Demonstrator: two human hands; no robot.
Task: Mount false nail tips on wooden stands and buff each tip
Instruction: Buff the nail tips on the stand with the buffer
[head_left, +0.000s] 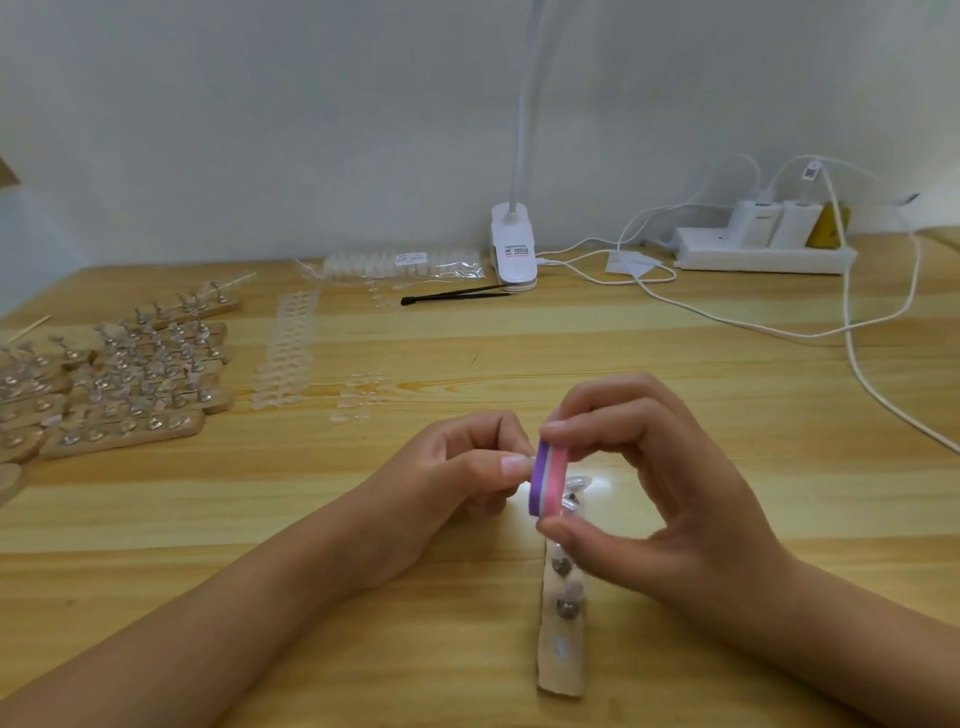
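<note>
A purple, white and pink buffer block (548, 484) is held upright above the near end of the table, pinched between the thumb and fingers of my right hand (649, 483). My left hand (467, 473) has its fingers curled against the block's purple side; a small clear nail tip may be pinched there, but I cannot make it out. Under the block a wooden stand (562, 629) lies lengthwise toward me, with clear nail tips (574, 486) on metal holders along it.
Many wooden stands with mounted tips (135, 384) fill the left side. Strips of loose clear tips (285, 353) (361, 397) lie in the middle. At the back stand a clip lamp (514, 249), black tweezers (457, 297), tip packets (410, 262), a power strip (763, 252) and trailing white cables (852, 332).
</note>
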